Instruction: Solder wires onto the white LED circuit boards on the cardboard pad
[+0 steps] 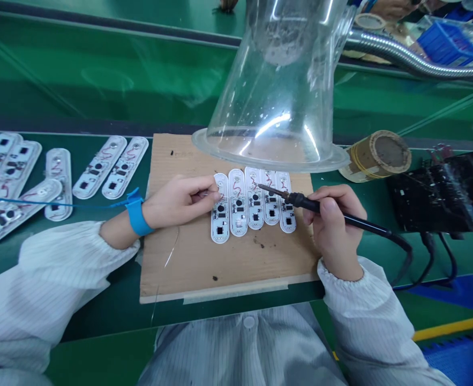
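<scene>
My right hand [332, 228] is shut around the black handle of a soldering iron [300, 201], whose metal tip sits over the middle of several white oblong circuit boards [254, 198]. These boards lie side by side on a brown cardboard sheet [188, 268]. My left hand [178, 201] pinches a thin solder wire [171, 256], its fingertips just above the leftmost board [220, 208]. A blue antistatic wrist strap [139, 219] circles my left wrist. The iron's tip and the wire's end are too small to see exactly.
A clear plastic fume hood [276, 91] hangs above the cardboard, with a flexible metal duct [405, 56] behind it. More white boards [99, 166] lie on the green bench to the left. A tape roll [375, 155] and black equipment [441, 193] stand right; a co-worker's hand [392, 7] shows far off.
</scene>
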